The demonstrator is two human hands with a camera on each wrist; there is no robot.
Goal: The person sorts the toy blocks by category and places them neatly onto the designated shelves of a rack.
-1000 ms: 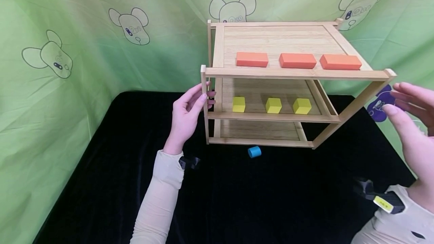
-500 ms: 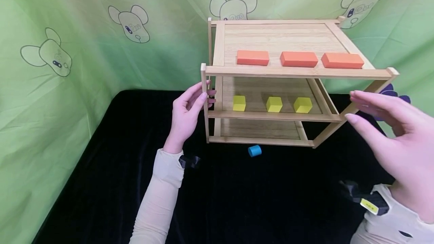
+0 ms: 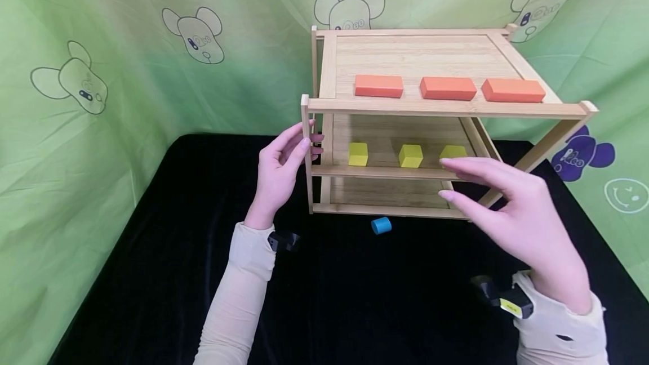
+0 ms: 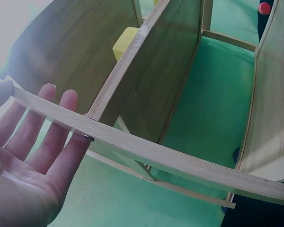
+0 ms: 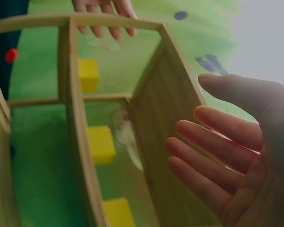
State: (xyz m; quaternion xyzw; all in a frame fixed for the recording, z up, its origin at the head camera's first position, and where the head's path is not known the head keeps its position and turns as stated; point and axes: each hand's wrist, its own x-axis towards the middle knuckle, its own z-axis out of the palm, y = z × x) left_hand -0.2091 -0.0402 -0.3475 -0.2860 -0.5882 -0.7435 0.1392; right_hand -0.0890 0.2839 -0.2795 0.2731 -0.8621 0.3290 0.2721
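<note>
A three-tier wooden shelf [image 3: 456,107] stands on the black cloth. My left hand [image 3: 278,168] holds its front left post [image 4: 146,145], thumb in front and fingers reaching behind. My right hand [image 3: 517,213] hovers before the shelf's right side, thumb and fingers apart, with nothing in it. It overlaps the right yellow cube [image 3: 453,151] in the head view and hides part of it. Left and middle yellow cubes [image 3: 410,156] share that middle tier. Three orange-red rectangular blocks [image 3: 448,88] lie in a row on the top tier. A blue cylinder [image 3: 381,225] lies on its side below the bottom tier.
Black cloth [image 3: 380,297] spreads in front of the shelf. A green curtain [image 3: 243,72] with printed animal heads hangs behind and at both sides. The shelf's slanted right post [image 3: 550,142] rises beside the right hand.
My right hand has come in from the right edge, moving left and slightly down to the shelf's front. The left hand stays on the post; blocks, cubes and cylinder keep their places.
</note>
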